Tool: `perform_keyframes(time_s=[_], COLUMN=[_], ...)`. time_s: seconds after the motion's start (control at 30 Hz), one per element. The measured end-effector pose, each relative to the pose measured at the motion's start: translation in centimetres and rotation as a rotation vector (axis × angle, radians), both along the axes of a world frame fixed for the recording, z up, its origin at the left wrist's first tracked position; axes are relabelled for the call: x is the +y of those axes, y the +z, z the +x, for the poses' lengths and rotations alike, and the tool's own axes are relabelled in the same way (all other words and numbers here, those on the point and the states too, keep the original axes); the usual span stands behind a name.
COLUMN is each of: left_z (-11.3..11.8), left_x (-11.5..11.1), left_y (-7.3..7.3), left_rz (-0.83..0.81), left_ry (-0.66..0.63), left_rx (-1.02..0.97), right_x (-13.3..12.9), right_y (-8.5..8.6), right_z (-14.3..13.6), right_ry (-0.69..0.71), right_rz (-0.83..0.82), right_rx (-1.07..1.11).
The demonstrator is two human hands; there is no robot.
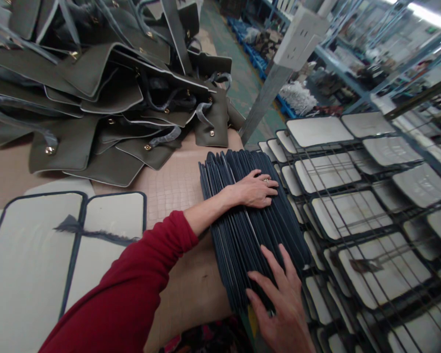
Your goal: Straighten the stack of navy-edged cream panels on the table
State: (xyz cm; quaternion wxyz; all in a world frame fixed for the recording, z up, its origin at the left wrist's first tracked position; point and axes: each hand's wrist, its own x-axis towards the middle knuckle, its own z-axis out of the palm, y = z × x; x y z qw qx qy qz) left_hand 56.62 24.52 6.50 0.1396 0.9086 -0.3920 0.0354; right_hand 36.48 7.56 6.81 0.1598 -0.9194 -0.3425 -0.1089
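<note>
Panels (242, 230) on edge, under left hand (255, 190) and right hand (282, 309).

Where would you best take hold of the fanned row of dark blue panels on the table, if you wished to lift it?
Probably clamp the dark blue panels from both ends of the row, pressing inward: they stand on edge, loose, so a grip from above would spill them.

Stack of dark navy panels (242, 215): thin flat pieces standing on edge, packed side by side, fanned slightly. Row runs from centre of frame toward lower centre, along the right edge of the tan table. Top edges rounded, aligned. Both hands rest on it.
</note>
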Motion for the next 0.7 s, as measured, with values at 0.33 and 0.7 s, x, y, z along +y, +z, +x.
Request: perform_keyframes(time_s=[0.33, 0.7], left_z=[0.21, 0.16], left_x=[-0.16, -0.02], left_y=[-0.43, -0.52], left_rz=[-0.008, -0.011], left_ry=[0.002, -0.006], left_rx=[-0.016, -0.025], right_x=[0.55, 0.37], right_y=[-0.52, -0.17], right_z=[-0.08, -0.31], right_ry=[-0.069, -0.008], right_rz=[0.046, 0.026], right_rx=[-0.046, 0.036])
